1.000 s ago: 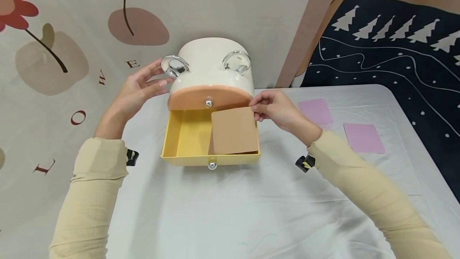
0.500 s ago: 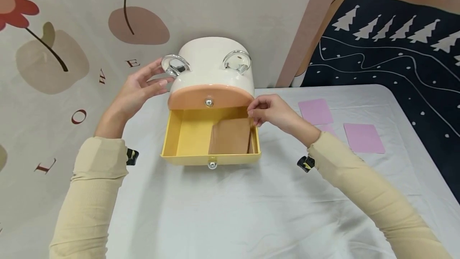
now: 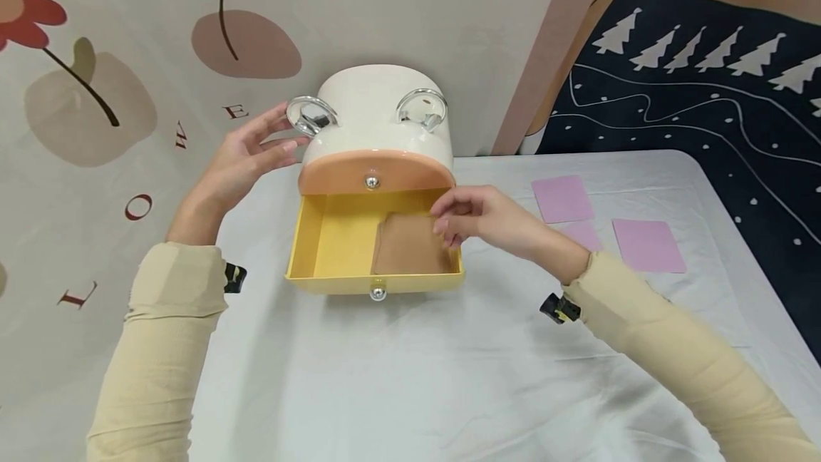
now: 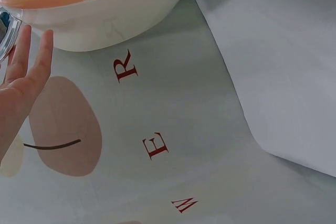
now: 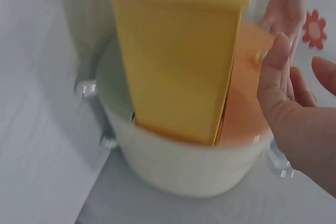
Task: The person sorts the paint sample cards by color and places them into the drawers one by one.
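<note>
A white round-bodied storage box (image 3: 385, 84) has two chrome ring-shaped ears and an orange upper front with a silver knob. Its yellow drawer (image 3: 343, 237) is pulled out, and brown square cards (image 3: 410, 244) lie in the drawer's right part. My right hand (image 3: 484, 219) hovers over the drawer's right edge beside the cards, thumb and fingers apart in the right wrist view, with nothing seen between them. At the left chrome ear (image 3: 312, 117), my left hand (image 3: 240, 162) rests its extended fingers against or right beside the ear and the box's side; contact is hard to tell.
Pink square cards (image 3: 649, 245) lie on the white-covered table (image 3: 462, 376) to the right. Behind the box hangs a pale wall cloth (image 3: 398, 6) with flowers and letters. A dark cloth with white trees (image 3: 680, 102) hangs at the right.
The brown card that my right hand held above the drawer has come down onto the others inside. My right fingers have parted from it and moved slightly down. My left hand has stayed put.
</note>
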Available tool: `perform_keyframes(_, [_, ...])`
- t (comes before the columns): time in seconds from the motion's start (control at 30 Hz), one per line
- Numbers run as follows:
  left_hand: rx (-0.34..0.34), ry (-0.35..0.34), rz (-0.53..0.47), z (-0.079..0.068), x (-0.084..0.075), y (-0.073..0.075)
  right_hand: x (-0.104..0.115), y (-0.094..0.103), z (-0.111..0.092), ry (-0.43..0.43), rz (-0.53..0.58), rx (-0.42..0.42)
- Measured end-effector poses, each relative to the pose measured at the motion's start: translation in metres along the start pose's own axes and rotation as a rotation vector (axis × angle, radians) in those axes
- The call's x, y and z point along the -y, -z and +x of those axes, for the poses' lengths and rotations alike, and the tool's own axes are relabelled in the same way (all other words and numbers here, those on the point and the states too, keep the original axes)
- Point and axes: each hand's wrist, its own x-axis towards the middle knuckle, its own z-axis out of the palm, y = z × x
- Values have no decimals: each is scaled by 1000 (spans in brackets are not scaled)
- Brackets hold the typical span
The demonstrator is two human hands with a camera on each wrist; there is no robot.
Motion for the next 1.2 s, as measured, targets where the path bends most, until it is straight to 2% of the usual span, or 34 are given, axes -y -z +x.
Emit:
perform_keyframes(0.2, [1,-3,25,0,0,1,-4,-31,-7,54,6,178])
perform_keyframes(0.4, [3,-11,29,0,-1,1,-18,-58,-12,19,-57,312])
perform_keyframes(0.53, [2,-5,31,-1,-2,1,-33,-72,-9,1,-146,353])
perform_keyframes(0.67, [0,5,48,-2,-2,0,-44,-79,-7,-23,-161,354])
perform_keyframes(0.8, [-1,9,52,-2,-2,0,-46,-81,-6,-2,-146,357])
perform_keyframes(0.9, [0,2,45,-2,-1,1,-44,-79,-3,30,-184,357])
perform_keyframes(1.1, [2,-2,36,-1,0,0,-42,-70,14,80,-283,280])
perform_keyframes(1.2, [6,-5,35,-1,0,0,-41,-61,25,71,-298,228])
